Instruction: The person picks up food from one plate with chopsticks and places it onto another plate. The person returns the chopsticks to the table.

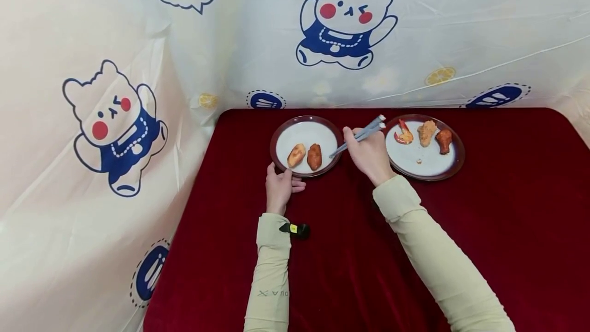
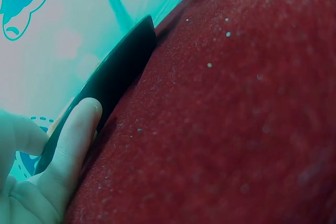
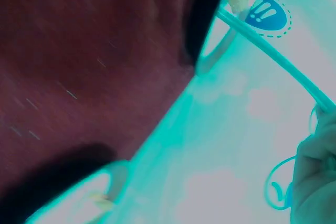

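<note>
My right hand (image 1: 370,153) grips a pair of grey-blue chopsticks (image 1: 357,137), their tips at the right side of the left plate (image 1: 304,126). That plate is white with a brown rim and carries two browned food pieces, a lighter one (image 1: 296,156) on the left and a darker one (image 1: 314,157) beside it. At the plate's near edge, my left hand (image 1: 279,186) pinches the rim, with fingers on both sides of it in the left wrist view. Only part of my right hand (image 3: 317,177) shows in the right wrist view, behind the chopsticks.
A second brown-rimmed plate (image 1: 410,165) stands to the right, bearing a shrimp (image 1: 403,133), a breaded chicken piece (image 1: 426,132), a drumstick (image 1: 444,141) and a small crumb (image 1: 419,161). A dark red cloth (image 1: 341,250) covers the table. Printed curtains (image 1: 258,40) hang behind and at the left.
</note>
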Demonstrator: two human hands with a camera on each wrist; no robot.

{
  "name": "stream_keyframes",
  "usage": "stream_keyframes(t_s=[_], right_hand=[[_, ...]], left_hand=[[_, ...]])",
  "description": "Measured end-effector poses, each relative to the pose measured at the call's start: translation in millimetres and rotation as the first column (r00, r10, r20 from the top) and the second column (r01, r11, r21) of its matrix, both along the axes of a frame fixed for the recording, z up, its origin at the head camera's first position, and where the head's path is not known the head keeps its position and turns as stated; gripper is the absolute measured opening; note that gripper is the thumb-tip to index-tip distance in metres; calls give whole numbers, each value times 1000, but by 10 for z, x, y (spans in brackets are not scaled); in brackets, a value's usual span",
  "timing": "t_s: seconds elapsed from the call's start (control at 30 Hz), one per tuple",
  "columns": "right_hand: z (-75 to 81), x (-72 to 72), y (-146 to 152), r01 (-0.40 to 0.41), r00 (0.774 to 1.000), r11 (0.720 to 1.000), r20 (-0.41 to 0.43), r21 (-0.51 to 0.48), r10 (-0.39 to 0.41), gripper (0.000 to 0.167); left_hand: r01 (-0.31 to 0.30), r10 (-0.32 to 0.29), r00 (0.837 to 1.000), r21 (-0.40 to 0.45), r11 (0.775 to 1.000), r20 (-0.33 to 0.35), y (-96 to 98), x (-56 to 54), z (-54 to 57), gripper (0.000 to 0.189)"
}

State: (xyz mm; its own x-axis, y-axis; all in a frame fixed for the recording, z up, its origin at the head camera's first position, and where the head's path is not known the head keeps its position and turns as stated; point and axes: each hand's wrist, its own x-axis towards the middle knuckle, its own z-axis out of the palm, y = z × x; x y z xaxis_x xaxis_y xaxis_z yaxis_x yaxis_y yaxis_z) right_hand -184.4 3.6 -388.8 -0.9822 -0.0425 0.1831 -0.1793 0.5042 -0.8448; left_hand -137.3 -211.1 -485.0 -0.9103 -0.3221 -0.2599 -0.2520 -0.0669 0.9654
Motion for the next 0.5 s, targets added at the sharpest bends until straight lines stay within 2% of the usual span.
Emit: stream_keyframes(t_s=[0.1,0.23,0.37,0.5], right_hand=[[99,-43,-88,-87,995,987,-27,132,91,47],[196,-82,-180,-168,984,942,-10,291,179,42],[244,-100,-217,-151,987,913,1,378,162,42],[241,-106,-176,-118,993,925,15,360,121,48]], left_hand=[[2,-2,1000,-1,1000,0,-7,4,10,68],[5,-5,1000,-3,1000,-2,-11,1,18,68],[4,-4,1000,0,1000,4,-18,-4,11,68],[11,-12,1000,7,1000,18,-24,-5,6,68]])
